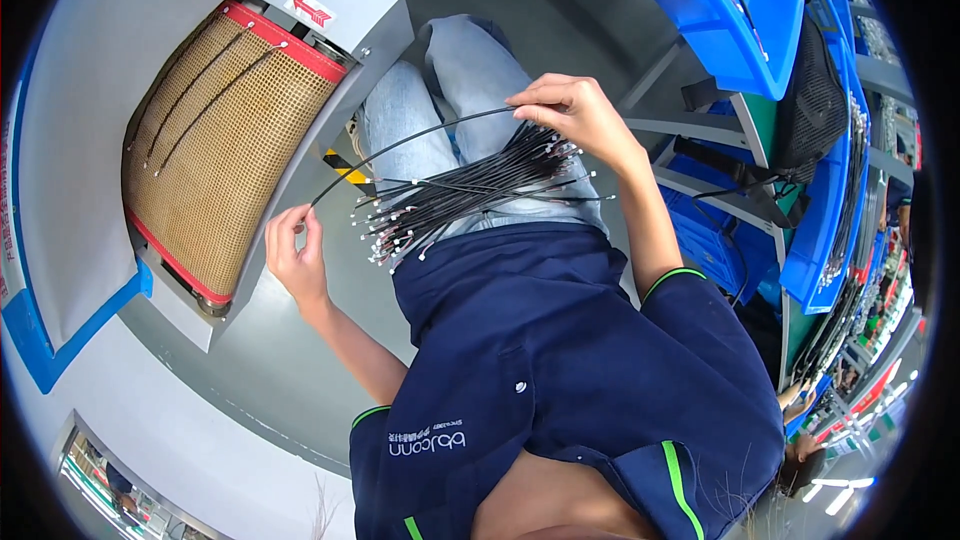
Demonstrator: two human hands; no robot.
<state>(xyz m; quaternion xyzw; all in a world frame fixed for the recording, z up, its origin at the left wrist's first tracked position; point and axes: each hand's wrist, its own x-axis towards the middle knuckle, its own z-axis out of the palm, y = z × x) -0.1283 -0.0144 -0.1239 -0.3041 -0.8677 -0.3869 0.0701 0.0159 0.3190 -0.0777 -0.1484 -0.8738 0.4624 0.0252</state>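
Note:
One black cable [440, 126] is stretched in a shallow arc between my two hands, above my lap. My left hand [298, 252] pinches its lower left end between thumb and fingertips, beside the conveyor. At the other end, the fingers of my right hand [572, 112] are closed on it, just over the far right of the pile. That pile is a loose bundle of black cables [470, 185] with small white connectors, lying crosswise over my thighs. Some of its right-hand ends are hidden beneath my right hand.
To my left stands a conveyor with a tan mesh belt [250, 155] edged in red; a few black cables [215, 107] lie on it. A grey hood [80, 150] with blue edging adjoins it. Blue bins [690, 0] holding cables and a black mesh bag [812, 105] are at right.

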